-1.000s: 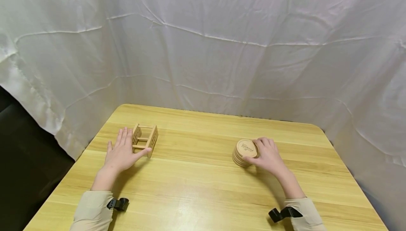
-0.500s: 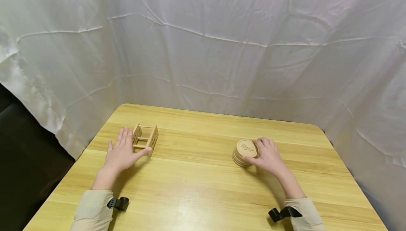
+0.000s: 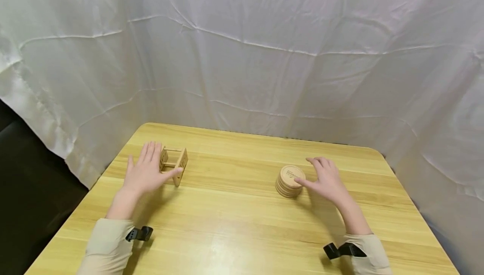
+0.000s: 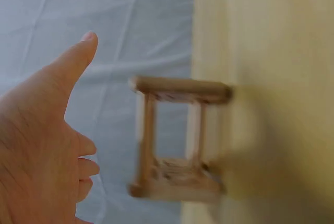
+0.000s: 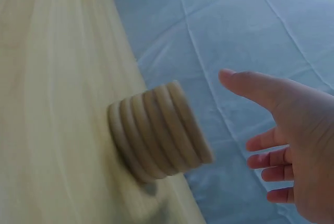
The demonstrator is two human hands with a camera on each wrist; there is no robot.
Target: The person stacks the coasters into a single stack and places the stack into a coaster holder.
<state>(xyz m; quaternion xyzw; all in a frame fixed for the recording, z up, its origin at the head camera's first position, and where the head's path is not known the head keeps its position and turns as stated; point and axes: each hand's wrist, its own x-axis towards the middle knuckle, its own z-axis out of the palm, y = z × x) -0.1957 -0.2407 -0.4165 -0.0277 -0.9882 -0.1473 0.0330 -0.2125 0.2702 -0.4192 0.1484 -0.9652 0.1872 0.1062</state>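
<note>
A small wooden rack (image 3: 184,159), with two cut-out side panels joined by thin bars, stands at the table's left. My left hand (image 3: 143,176) hovers over its near left side, fingers extended and thumb spread. In the left wrist view there is a gap between the thumb and the blurred rack (image 4: 180,85). On the right, several round wooden coasters (image 3: 285,187) form an upright stack with dark lettering on top. Just to its right is my right hand (image 3: 326,182), fingers spread, holding nothing. The right wrist view shows it apart from the coaster stack (image 5: 156,132).
The wood-grain table (image 3: 227,216) has rounded far corners. A pale curtain (image 3: 242,69) hangs behind it and along both sides. Each sleeved wrist wears a small black camera (image 3: 140,234). Something dark (image 3: 34,199) lies beyond the table at left.
My right hand has let go of the coaster stack and drawn back to the right. My left hand has come up off the rack. Rack and stack keep their places.
</note>
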